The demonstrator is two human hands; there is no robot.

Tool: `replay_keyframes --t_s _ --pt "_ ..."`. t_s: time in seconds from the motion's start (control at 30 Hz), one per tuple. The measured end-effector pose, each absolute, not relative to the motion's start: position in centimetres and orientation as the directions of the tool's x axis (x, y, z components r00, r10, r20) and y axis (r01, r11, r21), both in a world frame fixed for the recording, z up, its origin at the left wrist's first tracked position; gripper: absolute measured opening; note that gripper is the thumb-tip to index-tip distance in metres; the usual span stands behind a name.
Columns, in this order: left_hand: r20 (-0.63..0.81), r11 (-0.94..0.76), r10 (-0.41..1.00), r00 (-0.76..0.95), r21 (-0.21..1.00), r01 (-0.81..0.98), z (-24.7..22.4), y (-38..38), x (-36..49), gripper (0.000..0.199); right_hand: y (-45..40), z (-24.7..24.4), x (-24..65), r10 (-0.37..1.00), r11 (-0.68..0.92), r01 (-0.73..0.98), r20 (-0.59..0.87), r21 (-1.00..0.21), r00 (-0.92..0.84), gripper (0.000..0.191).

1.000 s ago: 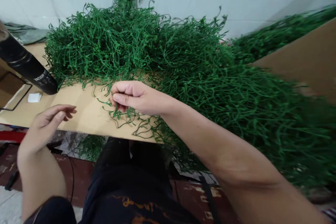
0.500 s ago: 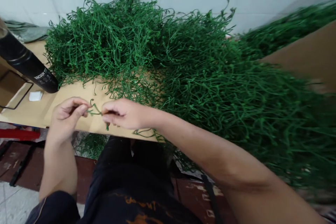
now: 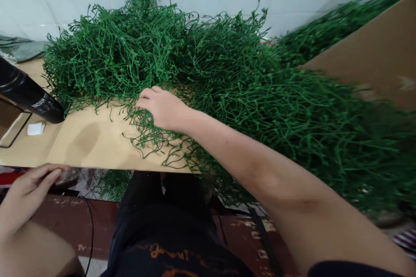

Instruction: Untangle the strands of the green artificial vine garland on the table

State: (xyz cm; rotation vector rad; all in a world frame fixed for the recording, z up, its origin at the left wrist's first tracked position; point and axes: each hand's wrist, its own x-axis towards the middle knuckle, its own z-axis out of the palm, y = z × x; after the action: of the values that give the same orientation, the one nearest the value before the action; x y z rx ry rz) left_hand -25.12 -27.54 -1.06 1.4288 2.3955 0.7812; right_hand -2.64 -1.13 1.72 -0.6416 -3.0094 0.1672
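Observation:
My right hand (image 3: 165,108) is over the front edge of a large heap of green artificial plant stems (image 3: 123,52). Its fingers are a little apart and bent down among the thin stems, with the tips partly hidden; I see no stem gripped in them. My left hand (image 3: 30,194) is low at the left, just off the table's front edge. Its thumb and fingers are pressed together in a pinch; anything between them is too blurred to make out. Loose stems (image 3: 152,134) lie on the tan board (image 3: 94,138) below my right hand.
A black vacuum bottle (image 3: 35,95) stands at the left, close to a small white folded paper (image 3: 35,128). At the right a cardboard sheet (image 3: 367,47) leans by more green stems. Below the table are a dark red bench (image 3: 65,220) and a black cable (image 3: 91,233).
My hands have come apart from the stem piece they held together. The right hand has moved up and forward to the heap; the left has dropped down and left, off the board.

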Motion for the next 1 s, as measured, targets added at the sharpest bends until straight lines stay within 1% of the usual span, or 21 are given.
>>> replay_keyframes --t_s 0.03,0.07,0.1,0.13,0.17,0.2,0.27,0.33,0.4,0.43,0.5,0.57,0.63,0.7,0.77,0.83,0.87,0.9,0.93,1.0 --pt "0.064 0.375 0.868 -0.493 0.567 0.733 -1.0 -26.3 -24.3 0.018 -0.1 1.0 -2.6 0.465 0.885 0.464 0.01 -0.039 -0.885 0.051" --pt "0.073 0.335 0.885 -0.459 0.585 0.739 -1.1 -24.9 -23.4 0.019 0.8 0.3 -2.6 0.499 0.867 0.498 -0.033 0.027 -0.866 0.052" --pt "0.098 0.261 0.911 -0.4 0.615 0.744 -1.2 -23.4 -22.4 0.021 1.5 -0.3 -2.6 0.52 0.854 0.515 -0.076 0.077 -0.851 0.049" --pt "0.139 0.166 0.935 -0.325 0.64 0.75 -1.4 -21.9 -21.3 0.023 1.9 -0.8 -2.5 0.531 0.847 0.521 -0.101 0.108 -0.841 0.042" --pt "0.186 0.069 0.952 -0.242 0.64 0.765 -1.6 -20.4 -20.4 0.024 2.3 -0.9 -2.4 0.536 0.843 0.524 -0.101 0.123 -0.838 0.035" --pt "0.205 -0.009 0.966 -0.158 0.636 0.772 -1.8 -19.0 -19.4 0.024 2.5 -0.8 -2.3 0.541 0.838 0.531 -0.074 0.125 -0.838 0.031" --pt "0.276 -0.134 0.959 -0.062 0.636 0.76 -2.2 -16.4 -17.9 0.025 2.8 0.2 -1.9 0.559 0.822 0.56 0.038 0.104 -0.828 0.03" --pt "0.384 -0.216 0.921 -0.067 0.645 0.733 -2.2 -13.9 -16.7 0.03 3.3 2.1 -1.4 0.577 0.807 0.589 0.154 0.043 -0.802 0.03" --pt "0.465 -0.269 0.881 -0.086 0.641 0.719 -2.0 -11.5 -15.7 0.04 4.1 4.2 -0.6 0.594 0.798 0.6 0.247 -0.06 -0.766 0.028" --pt "0.481 -0.284 0.873 -0.075 0.63 0.723 -2.0 -10.4 -15.2 0.046 4.5 5.2 -0.2 0.606 0.79 0.603 0.293 -0.114 -0.739 0.028" --pt "0.457 -0.292 0.889 -0.014 0.593 0.75 -2.1 -8.3 -14.2 0.057 5.2 7.0 0.8 0.63 0.77 0.606 0.39 -0.199 -0.672 0.027" --pt "0.413 -0.283 0.91 0.033 0.56 0.779 -2.3 -6.8 -13.6 0.055 5.9 8.2 1.9 0.634 0.76 0.606 0.476 -0.236 -0.61 0.025" --pt "0.433 -0.272 0.901 -0.007 0.578 0.769 -2.3 -5.8 -13.6 0.042 6.3 8.9 3.0 0.619 0.767 0.598 0.512 -0.232 -0.595 0.021" --pt "0.522 -0.28 0.838 -0.159 0.661 0.696 -1.6 -5.2 -14.1 0.029 6.4 9.1 4.0 0.605 0.776 0.596 0.508 -0.207 -0.612 0.017" --pt "0.614 -0.354 0.705 -0.355 0.738 0.574 -0.2 -5.0 -14.9 0.021 6.4 8.8 4.7 0.599 0.783 0.593 0.484 -0.188 -0.638 0.015" --pt "0.669 -0.451 0.572 -0.475 0.74 0.499 1.6 -4.9 -15.3 0.021 6.1 8.4 4.9 0.588 0.796 0.575 0.464 -0.188 -0.662 0.016" --pt "0.693 -0.486 0.533 -0.486 0.721 0.494 2.5 -4.8 -15.2 0.025 5.9 8.3 4.9 0.58 0.805 0.562 0.457 -0.192 -0.675 0.016" --pt "0.713 -0.505 0.523 -0.467 0.701 0.504 3.2 -4.7 -14.8 0.032 5.6 8.2 4.9 0.571 0.813 0.548 0.452 -0.197 -0.685 0.017" --pt "0.721 -0.502 0.548 -0.423 0.689 0.523 3.8 -4.5 -14.2 0.04 5.3 8.1 4.8 0.563 0.82 0.535 0.448 -0.202 -0.695 0.017" --pt "0.696 -0.471 0.651 -0.303 0.684 0.557 4.3 -3.7 -12.7 0.054 4.6 8.3 4.7 0.555 0.829 0.515 0.436 -0.219 -0.708 0.017"
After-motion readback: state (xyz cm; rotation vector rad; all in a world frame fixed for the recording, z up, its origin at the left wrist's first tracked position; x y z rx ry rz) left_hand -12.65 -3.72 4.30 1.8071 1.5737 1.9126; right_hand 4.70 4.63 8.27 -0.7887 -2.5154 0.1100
